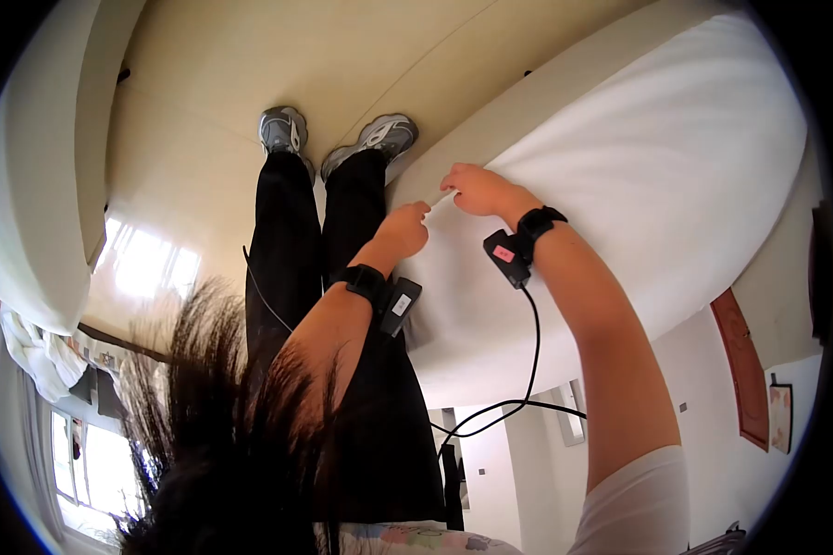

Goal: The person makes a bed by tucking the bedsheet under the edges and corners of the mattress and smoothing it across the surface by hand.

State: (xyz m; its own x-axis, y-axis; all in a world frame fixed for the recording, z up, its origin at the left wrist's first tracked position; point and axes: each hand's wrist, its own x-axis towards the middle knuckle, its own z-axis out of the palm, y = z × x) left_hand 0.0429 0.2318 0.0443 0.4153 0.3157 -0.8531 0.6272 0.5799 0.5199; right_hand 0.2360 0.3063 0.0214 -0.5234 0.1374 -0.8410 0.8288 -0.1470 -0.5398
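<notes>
A white sheet (639, 176) covers a bed on the right, its edge running along the side of the mattress. My left hand (404, 231) is closed in a pinch on that edge, beside the black trousers. Just up and to the right, my right hand (481, 190) also has its fingers curled on the sheet's edge. A short stretch of the edge shows between the two hands. Each wrist wears a black strap with a small black box, and a cable leads from the right one.
Grey shoes (284, 131) stand on the shiny beige floor (204, 83), close to the bed's beige side (565, 83). A pale piece of furniture (28, 185) curves along the left. Black cable (535, 351) hangs below the right wrist. Dark hair covers the lower left.
</notes>
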